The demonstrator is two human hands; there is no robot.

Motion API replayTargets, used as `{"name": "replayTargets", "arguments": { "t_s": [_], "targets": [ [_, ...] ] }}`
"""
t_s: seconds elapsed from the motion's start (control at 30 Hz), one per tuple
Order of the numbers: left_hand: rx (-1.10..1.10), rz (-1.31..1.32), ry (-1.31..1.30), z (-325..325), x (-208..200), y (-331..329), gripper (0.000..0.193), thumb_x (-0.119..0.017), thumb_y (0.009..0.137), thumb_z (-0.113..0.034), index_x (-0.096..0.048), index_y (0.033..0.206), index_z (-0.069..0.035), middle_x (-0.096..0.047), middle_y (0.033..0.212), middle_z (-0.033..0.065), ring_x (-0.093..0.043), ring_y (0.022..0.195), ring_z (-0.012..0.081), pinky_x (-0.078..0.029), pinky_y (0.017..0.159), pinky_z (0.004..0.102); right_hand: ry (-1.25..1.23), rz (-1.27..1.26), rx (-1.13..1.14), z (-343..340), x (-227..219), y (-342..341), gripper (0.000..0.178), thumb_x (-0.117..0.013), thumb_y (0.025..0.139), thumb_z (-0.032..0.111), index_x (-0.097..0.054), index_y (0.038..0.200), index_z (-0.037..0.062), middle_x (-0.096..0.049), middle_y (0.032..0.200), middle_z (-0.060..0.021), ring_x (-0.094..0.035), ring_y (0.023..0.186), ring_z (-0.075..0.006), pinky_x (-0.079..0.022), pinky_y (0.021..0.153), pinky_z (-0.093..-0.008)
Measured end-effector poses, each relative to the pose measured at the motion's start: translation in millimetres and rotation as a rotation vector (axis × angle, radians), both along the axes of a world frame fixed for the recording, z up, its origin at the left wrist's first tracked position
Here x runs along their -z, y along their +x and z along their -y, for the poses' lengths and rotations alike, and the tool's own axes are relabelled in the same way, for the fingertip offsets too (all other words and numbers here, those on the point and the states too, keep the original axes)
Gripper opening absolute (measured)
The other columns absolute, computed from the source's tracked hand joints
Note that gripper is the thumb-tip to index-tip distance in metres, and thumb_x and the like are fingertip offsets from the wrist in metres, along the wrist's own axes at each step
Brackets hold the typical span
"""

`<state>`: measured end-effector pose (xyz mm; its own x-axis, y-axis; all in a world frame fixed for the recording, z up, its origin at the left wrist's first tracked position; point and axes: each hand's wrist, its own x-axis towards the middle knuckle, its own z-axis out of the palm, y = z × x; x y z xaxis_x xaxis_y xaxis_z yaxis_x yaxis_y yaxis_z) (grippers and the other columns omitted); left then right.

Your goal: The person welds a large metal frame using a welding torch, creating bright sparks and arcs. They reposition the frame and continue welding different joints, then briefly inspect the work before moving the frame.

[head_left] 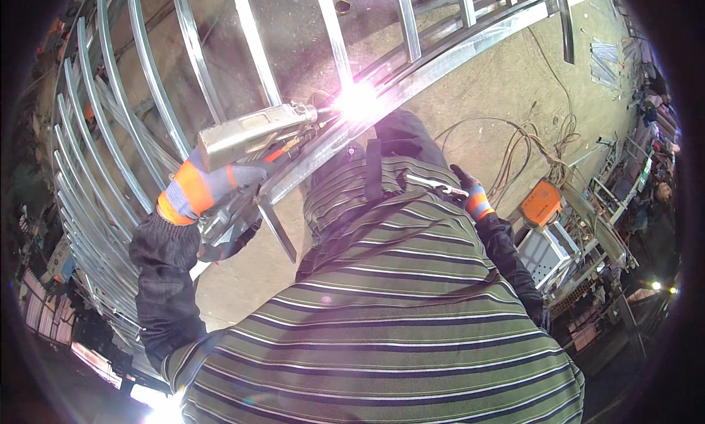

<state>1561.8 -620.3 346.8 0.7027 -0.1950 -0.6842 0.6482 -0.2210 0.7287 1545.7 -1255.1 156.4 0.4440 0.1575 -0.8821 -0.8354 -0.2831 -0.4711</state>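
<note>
My left hand, in a grey and orange glove, is closed round a silver welding gun. The gun's nozzle points right, at a metal frame with many upright bars. A blinding white-violet glare burns at the nozzle's end, where a bar meets the frame's long rail; the joint itself is hidden in it. My right hand, gloved alike, rests against my right hip with its fingers stretched out and nothing seen in them. Beside it a metal clip hangs at my waist.
Several curved-looking bars fill the left and far side. A short dark bar juts from the rail toward me. On the right floor lie looped cables, an orange box and a white metal case. Metal scraps lie farther off.
</note>
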Motion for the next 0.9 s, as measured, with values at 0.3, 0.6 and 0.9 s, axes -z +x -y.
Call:
{"name": "replayTargets", "arguments": {
  "t_s": [0.3, 0.6, 0.9],
  "targets": [
    [-0.012, -0.077, 0.031, 0, -9, 4, 0.062, -0.083, 0.083, -0.014, -0.060, 0.139, 0.000, -0.069, 0.130, 0.0124, -0.063, 0.115, 0.0172, -0.051, 0.098, 0.0322, -0.058, 0.097, -0.197, -5, -13, 2, 0.049, -0.042, 0.104, 0.005, -0.045, 0.154, 0.0037, -0.055, 0.148, -0.0166, -0.068, 0.112, -0.0292, -0.058, 0.089, -0.0390],
    [-0.051, -0.089, -0.037, -7, -1, -4, 0.063, -0.082, 0.083, -0.011, -0.058, 0.140, 0.000, -0.067, 0.131, 0.0132, -0.064, 0.117, 0.0196, -0.052, 0.099, 0.0332, -0.073, 0.115, -0.251, -10, -17, 2, 0.050, -0.044, 0.103, 0.002, -0.046, 0.153, 0.0032, -0.057, 0.145, -0.0169, -0.066, 0.116, -0.0280, -0.057, 0.093, -0.0381],
    [-0.130, -0.015, -0.133, -8, 8, -11, 0.064, -0.081, 0.082, -0.010, -0.057, 0.141, 0.002, -0.067, 0.129, 0.0136, -0.066, 0.109, 0.0175, -0.055, 0.093, 0.0309, -0.096, 0.076, -0.257, -26, -32, 10, 0.054, -0.046, 0.100, -0.003, -0.043, 0.154, 0.0024, -0.053, 0.149, -0.0153, -0.065, 0.116, -0.0270, -0.058, 0.089, -0.0369]
  ]
}}
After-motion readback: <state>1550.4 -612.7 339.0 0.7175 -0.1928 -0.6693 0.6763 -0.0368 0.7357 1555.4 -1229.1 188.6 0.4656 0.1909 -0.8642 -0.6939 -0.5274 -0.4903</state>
